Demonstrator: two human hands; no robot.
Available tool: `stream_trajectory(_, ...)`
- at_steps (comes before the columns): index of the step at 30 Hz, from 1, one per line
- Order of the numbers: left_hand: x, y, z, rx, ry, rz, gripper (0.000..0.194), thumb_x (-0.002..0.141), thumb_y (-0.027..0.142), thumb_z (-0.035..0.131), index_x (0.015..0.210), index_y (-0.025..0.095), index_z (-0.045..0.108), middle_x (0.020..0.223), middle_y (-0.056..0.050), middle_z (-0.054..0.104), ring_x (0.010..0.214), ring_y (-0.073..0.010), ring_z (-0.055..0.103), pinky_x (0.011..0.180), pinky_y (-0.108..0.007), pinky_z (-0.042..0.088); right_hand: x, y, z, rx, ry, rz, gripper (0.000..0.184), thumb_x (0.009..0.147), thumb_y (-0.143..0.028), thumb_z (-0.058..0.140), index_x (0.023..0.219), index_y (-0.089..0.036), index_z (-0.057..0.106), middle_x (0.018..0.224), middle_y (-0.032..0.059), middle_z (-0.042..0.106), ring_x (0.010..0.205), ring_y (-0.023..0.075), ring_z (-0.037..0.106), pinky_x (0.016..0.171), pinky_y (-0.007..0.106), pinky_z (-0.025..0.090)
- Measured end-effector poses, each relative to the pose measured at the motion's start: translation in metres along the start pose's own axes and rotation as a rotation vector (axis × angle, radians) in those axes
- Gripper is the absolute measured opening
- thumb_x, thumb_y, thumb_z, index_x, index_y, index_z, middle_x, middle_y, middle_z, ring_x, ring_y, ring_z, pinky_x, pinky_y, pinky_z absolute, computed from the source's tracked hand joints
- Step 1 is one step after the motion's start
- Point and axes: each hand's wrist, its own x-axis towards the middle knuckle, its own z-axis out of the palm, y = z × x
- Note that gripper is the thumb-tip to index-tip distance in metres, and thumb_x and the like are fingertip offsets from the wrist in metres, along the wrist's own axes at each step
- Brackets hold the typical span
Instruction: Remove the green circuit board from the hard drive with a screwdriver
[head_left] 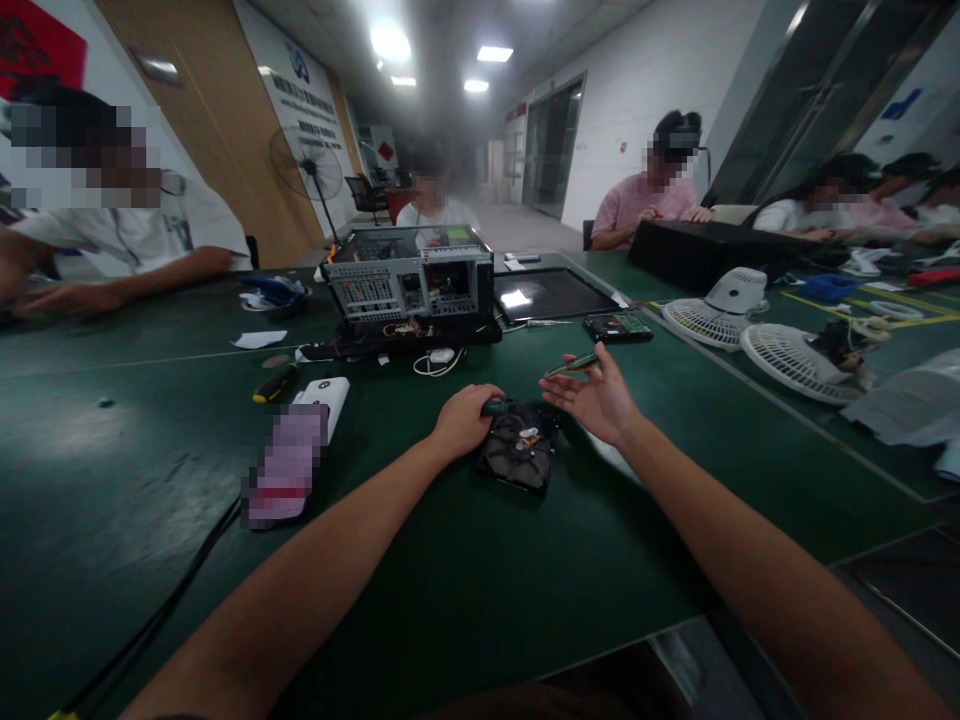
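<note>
A black hard drive (517, 455) lies on the green table in front of me, its underside facing up. At its far left corner, my left hand (466, 420) is closed around a screwdriver (495, 408); only the dark green handle shows, and the tip is hidden. My right hand (604, 400) is raised just right of the drive. It pinches a small green circuit board (574, 366) between thumb and fingers, the other fingers loosely spread beneath it.
An opened computer case (409, 285) stands beyond my hands. Another drive with a green board (619, 327) and a black panel (555, 293) lie right of it. White fan parts (795, 360) are at right. A yellow-black screwdriver (276, 383) and phone (289, 465) lie left. Several people sit around.
</note>
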Motion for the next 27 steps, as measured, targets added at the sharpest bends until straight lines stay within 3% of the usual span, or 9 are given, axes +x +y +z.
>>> stream_trajectory(6,0.000,-0.002,0.000,-0.033,0.036,0.015,0.026,0.094,0.017,0.053,0.113,0.023,0.069,0.109,-0.004,0.073,0.103,-0.0217,0.066,0.094,-0.034,0.050,-0.004,0.001,-0.002,0.016,-0.044,0.040,0.037,0.092,-0.056,0.058,0.114,-0.027,0.063,0.102,0.0050,0.074,0.093,0.0211,0.070,0.084,0.036,0.056)
stream_trajectory(11,0.000,-0.006,0.002,-0.126,0.117,0.065,0.029,0.089,0.012,0.057,0.113,0.023,0.068,0.110,-0.002,0.074,0.103,-0.0198,0.068,0.093,-0.032,0.051,-0.010,0.002,0.007,0.167,-0.134,0.055,0.028,0.094,-0.040,0.059,0.111,-0.020,0.065,0.104,0.0090,0.074,0.105,0.0229,0.070,0.097,0.038,0.056)
stream_trajectory(15,-0.001,-0.007,0.003,-0.170,0.116,0.067,0.032,0.086,0.009,0.059,0.112,0.023,0.068,0.109,-0.002,0.075,0.101,-0.0196,0.069,0.090,-0.031,0.052,-0.011,0.004,0.012,0.247,-0.121,0.092,0.029,0.094,-0.036,0.056,0.111,-0.014,0.064,0.108,0.0148,0.074,0.111,0.0258,0.069,0.099,0.038,0.057)
stream_trajectory(18,-0.002,-0.007,0.002,-0.162,0.090,0.051,0.033,0.085,0.009,0.059,0.113,0.024,0.068,0.109,-0.002,0.075,0.102,-0.0203,0.070,0.091,-0.032,0.053,-0.011,0.008,0.012,0.190,-0.087,0.109,0.025,0.092,-0.021,0.059,0.116,-0.014,0.062,0.111,0.0144,0.073,0.106,0.0240,0.072,0.093,0.034,0.061)
stream_trajectory(22,-0.002,-0.007,0.002,-0.127,0.063,0.048,0.038,0.083,0.009,0.060,0.117,0.025,0.067,0.109,-0.002,0.075,0.102,-0.0222,0.070,0.092,-0.034,0.053,-0.010,0.014,0.012,0.124,-0.075,0.063,0.047,0.081,0.003,0.060,0.122,-0.019,0.059,0.110,0.0096,0.075,0.103,0.0211,0.074,0.091,0.033,0.062)
stream_trajectory(27,-0.002,-0.008,0.003,-0.134,0.047,0.064,0.044,0.082,0.007,0.061,0.122,0.024,0.065,0.107,-0.003,0.075,0.101,-0.0229,0.069,0.093,-0.036,0.053,-0.007,0.021,0.010,0.102,-0.065,0.009,0.050,0.077,0.005,0.064,0.119,-0.021,0.059,0.114,0.0083,0.074,0.105,0.0203,0.073,0.095,0.033,0.060)
